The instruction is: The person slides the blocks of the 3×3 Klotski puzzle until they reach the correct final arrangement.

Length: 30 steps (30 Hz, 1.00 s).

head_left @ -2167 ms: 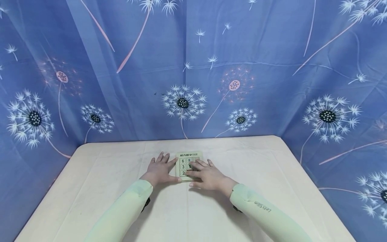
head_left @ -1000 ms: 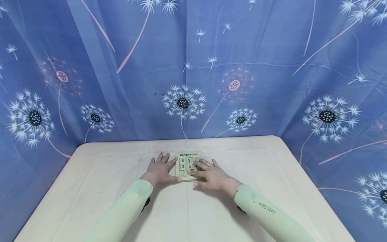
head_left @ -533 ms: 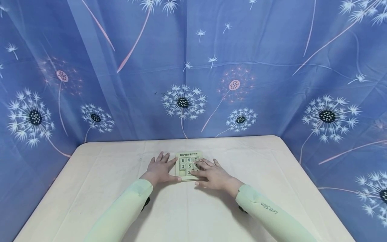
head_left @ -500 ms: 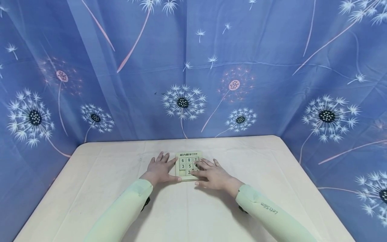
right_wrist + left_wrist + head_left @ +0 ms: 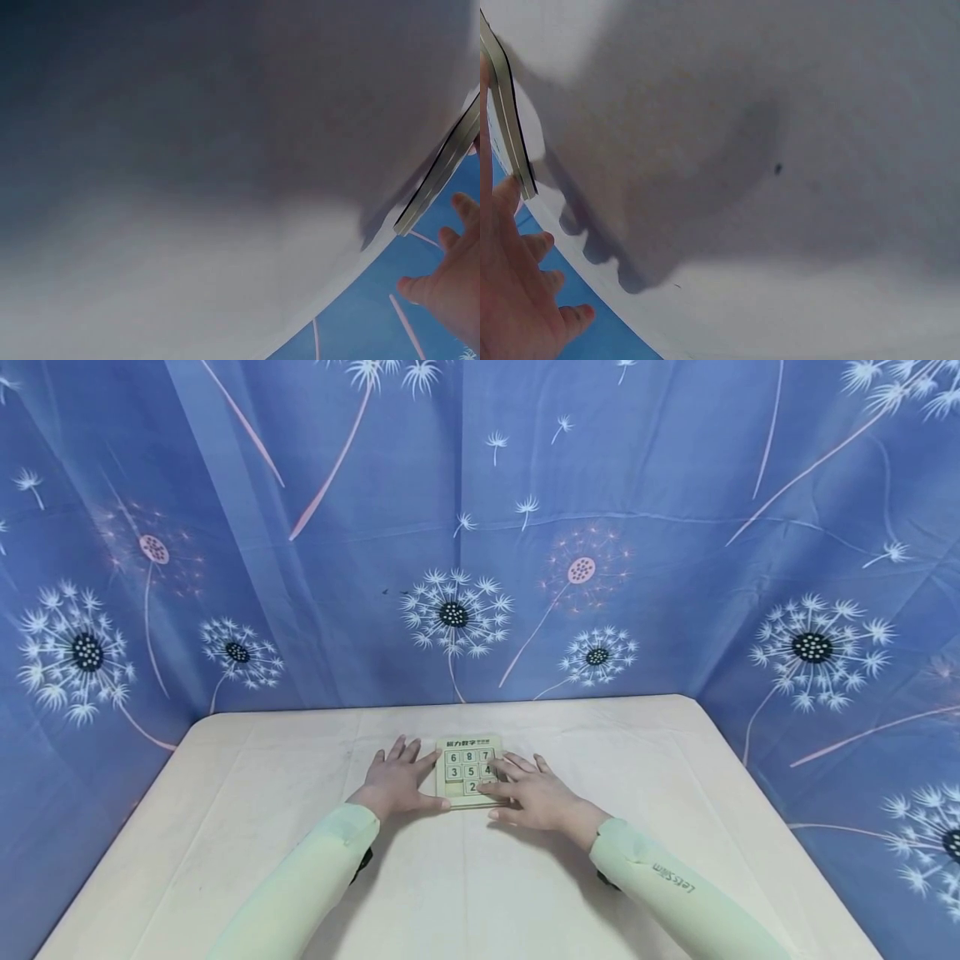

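Note:
A pale green number sliding puzzle (image 5: 467, 744) lies flat at the middle of the table. Its top row reads 6, 8, 7 and its second row 3, 5, 4. In the bottom row the left slot (image 5: 454, 790) is vacant, with the 2 tile (image 5: 471, 787) in the middle. My left hand (image 5: 392, 782) is spread along the left side, index finger and thumb touching the frame's edge. Fairly straight fingers of my right hand (image 5: 538, 797) reach over the right side, one fingertip at the 2 tile, covering the bottom right tile. Both wrist views catch only the board's side edge (image 5: 514, 124).
A cream cloth covers the table (image 5: 465, 893). Blue curtains (image 5: 375, 635) printed with dandelions stand along the back and both sides. Pale green sleeves (image 5: 315, 877) cover both forearms.
The 2 tile has slid from the bottom left slot to the middle one, leaving the left slot vacant. My right hand has shifted right; the left has stayed put.

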{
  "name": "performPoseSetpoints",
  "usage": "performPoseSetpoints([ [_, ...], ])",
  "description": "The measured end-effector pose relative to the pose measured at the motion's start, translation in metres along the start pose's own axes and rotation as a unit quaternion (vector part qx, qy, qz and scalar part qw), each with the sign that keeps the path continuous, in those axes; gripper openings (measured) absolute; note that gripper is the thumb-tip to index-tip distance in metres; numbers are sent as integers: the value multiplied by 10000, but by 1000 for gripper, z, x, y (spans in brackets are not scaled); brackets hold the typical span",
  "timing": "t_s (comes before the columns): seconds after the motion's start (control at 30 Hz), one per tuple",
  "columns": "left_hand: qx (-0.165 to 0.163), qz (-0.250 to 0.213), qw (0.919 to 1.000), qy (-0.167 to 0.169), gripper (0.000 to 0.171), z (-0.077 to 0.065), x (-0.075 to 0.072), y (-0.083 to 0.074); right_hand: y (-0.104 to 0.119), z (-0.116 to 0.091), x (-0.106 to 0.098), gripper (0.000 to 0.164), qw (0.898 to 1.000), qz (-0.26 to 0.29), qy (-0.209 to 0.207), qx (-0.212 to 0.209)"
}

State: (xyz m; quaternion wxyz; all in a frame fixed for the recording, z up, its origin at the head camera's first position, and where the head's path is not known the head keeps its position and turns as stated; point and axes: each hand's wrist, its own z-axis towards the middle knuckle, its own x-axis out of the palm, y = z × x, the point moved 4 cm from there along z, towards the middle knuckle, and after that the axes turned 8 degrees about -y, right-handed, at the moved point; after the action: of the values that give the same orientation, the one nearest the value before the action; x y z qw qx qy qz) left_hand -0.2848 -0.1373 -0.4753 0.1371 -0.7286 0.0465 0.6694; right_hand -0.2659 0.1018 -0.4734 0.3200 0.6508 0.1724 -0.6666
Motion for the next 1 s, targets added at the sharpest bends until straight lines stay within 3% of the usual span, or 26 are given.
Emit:
performPoseSetpoints([
  [1.0,-3,-5,10000,-13,99,1,2,0,-4,0,-3,56,9998,84,71,137],
])
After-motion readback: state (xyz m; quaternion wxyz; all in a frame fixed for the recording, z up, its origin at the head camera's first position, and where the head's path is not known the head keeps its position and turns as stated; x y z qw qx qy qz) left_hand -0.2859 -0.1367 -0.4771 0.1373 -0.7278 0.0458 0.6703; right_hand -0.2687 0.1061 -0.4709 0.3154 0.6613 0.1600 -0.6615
